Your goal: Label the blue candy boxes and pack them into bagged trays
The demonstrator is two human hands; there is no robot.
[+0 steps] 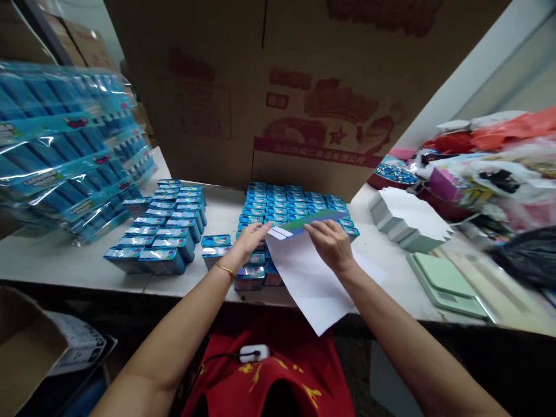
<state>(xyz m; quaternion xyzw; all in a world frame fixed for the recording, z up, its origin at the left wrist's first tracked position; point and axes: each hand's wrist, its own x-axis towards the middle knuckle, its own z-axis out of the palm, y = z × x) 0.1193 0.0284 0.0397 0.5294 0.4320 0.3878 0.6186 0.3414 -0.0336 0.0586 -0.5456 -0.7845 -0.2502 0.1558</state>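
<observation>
A white sheet (315, 284) with a green and blue printed strip (319, 219) along its top edge hangs over the table's front edge. It looks like a sticker sheet, with white label shapes at its upper left corner. My left hand (249, 243) is closed, fingertips at that corner. My right hand (330, 243) pinches the sheet by its top edge; the fingertips partly hide the strip. Beneath and behind both hands stand rows of small blue boxes (278, 202), partly covered by the sheet. A few separate blue boxes (216, 250) stand just left of my left hand.
Another block of blue boxes (163, 226) stands on the white table (191, 285) at left, near plastic-wrapped blue packs (65, 145). Behind rises a large carton (217, 116). Stacked white cards (403, 214), a green scale (445, 281) and bagged goods (490, 168) lie right.
</observation>
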